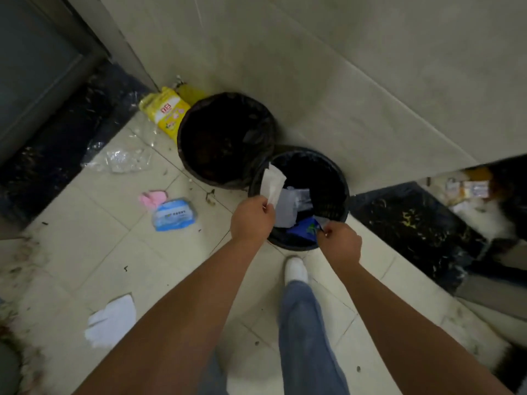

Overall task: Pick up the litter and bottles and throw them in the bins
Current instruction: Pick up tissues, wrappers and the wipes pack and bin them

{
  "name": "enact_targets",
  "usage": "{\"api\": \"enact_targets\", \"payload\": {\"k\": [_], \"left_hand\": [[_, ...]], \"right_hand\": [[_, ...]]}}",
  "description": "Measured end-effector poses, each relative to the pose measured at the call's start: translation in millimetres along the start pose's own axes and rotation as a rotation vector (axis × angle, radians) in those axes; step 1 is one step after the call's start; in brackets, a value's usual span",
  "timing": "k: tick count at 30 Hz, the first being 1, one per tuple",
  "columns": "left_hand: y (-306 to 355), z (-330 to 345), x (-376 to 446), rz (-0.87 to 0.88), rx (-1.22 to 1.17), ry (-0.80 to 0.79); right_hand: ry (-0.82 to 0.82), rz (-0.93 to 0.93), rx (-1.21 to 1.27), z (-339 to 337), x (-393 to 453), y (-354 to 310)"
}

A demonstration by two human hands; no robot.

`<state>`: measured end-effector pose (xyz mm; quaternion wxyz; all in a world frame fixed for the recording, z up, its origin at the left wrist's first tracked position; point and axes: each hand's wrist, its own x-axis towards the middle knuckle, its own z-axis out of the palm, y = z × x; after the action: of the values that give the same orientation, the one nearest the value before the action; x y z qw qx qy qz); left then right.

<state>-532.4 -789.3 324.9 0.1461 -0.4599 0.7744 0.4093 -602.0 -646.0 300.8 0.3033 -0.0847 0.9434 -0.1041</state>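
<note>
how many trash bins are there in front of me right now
2. The far bin stands by the wall, black-lined, beside a yellow packet. The near bin touches it, under both hands, and already holds litter. Others may be out of frame.

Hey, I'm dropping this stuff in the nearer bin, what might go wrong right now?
1. The white wrapper in your left hand hangs across the nearer bin's rim, so it may fall outside onto the floor.
2. The small scrap in your right hand sits near the rim too and could miss.
3. The blue wipes pack and white paper lie beside your path; stepping back might slip on them.
</note>
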Motion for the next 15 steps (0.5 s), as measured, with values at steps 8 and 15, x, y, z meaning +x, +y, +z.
{"api": "enact_targets", "payload": {"k": [8,15], "left_hand": [[-9,88,109,-0.057,0.124,-0.264],[-48,99,109,0.054,0.412,-0.152]], "right_hand": [[-0.135,-0.002,-0.133,29,117,16],[-0.282,-0.185,-0.515,54,125,-5]]}}
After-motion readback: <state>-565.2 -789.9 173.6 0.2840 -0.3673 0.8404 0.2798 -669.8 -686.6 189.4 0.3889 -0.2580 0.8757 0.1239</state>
